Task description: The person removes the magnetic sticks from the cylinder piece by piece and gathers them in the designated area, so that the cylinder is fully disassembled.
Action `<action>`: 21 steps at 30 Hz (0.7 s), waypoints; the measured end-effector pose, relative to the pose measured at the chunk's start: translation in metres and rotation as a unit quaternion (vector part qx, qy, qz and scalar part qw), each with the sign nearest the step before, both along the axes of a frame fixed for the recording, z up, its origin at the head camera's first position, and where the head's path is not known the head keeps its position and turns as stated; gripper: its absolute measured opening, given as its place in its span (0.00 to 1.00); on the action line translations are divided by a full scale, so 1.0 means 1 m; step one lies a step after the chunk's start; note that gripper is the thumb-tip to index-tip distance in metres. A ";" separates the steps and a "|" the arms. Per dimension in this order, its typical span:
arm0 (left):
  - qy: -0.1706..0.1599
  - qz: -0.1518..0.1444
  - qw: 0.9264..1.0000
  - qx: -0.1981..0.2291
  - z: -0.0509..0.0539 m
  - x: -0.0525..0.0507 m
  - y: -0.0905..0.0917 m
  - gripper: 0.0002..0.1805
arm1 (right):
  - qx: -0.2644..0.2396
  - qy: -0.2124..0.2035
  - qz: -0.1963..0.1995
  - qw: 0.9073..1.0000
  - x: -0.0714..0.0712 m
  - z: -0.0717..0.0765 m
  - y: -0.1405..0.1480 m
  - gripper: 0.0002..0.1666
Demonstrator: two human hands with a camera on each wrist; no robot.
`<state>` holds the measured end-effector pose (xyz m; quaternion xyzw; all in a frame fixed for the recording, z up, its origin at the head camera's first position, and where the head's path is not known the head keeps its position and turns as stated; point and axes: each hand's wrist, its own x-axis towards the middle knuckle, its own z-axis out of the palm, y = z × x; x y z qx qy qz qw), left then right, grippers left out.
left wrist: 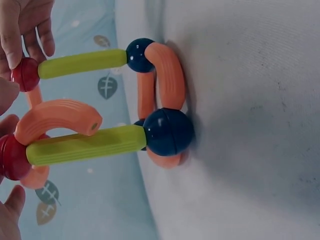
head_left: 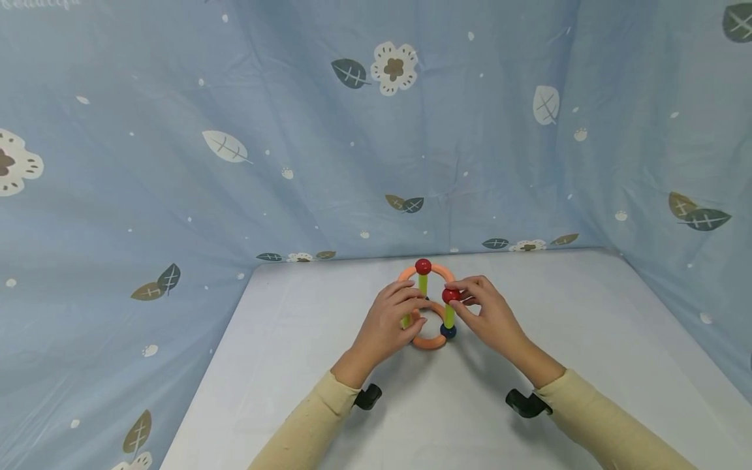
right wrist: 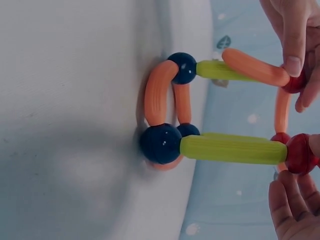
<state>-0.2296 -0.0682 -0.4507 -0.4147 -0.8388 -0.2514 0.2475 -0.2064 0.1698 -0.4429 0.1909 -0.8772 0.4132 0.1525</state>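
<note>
A frame of magnetic-looking pieces stands on the table: upright green rods point(left wrist: 85, 145) join a lower ring of orange curved pieces point(right wrist: 161, 95) and dark blue balls point(right wrist: 161, 143) to red balls on top. My right hand point(head_left: 490, 316) pinches one red ball point(head_left: 451, 296) between thumb and fingers. Around another red ball point(left wrist: 14, 157) curl the fingers and thumb of my left hand point(head_left: 388, 323), which hides that ball in the head view. From that ball an orange curved piece point(left wrist: 60, 117) sticks out with one end free. The rear red ball point(head_left: 423, 266) is untouched.
The white table point(head_left: 282, 365) runs back to a blue patterned curtain point(head_left: 317, 130), which also hangs at both sides. Dark wrist mounts point(head_left: 525, 403) sit below both sleeves, close above the table.
</note>
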 end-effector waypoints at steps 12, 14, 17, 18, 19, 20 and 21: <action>-0.035 0.029 0.998 0.031 -0.007 0.003 -0.013 0.22 | -0.007 -0.002 -0.020 1.000 0.003 -0.008 0.007 0.33; -0.043 0.034 0.998 0.036 -0.010 0.003 -0.017 0.25 | -0.007 -0.017 -0.027 0.999 0.004 -0.010 0.008 0.34; -0.061 0.043 0.996 0.043 -0.013 0.005 -0.023 0.30 | -0.003 -0.038 -0.037 0.999 0.005 -0.015 0.009 0.34; -0.067 0.046 0.996 0.044 -0.015 0.005 -0.025 0.32 | -0.002 -0.045 -0.039 0.998 0.006 -0.017 0.010 0.34; -0.074 0.050 0.995 0.047 -0.016 0.005 -0.027 0.34 | 0.000 -0.050 -0.040 0.998 0.007 -0.019 0.010 0.34; -0.082 0.055 0.994 0.048 -0.017 0.006 -0.029 0.35 | 0.001 -0.054 -0.042 0.998 0.007 -0.022 0.010 0.34; -0.089 0.060 0.993 0.050 -0.019 0.006 -0.031 0.36 | 0.002 -0.056 -0.042 0.998 0.008 -0.024 0.011 0.33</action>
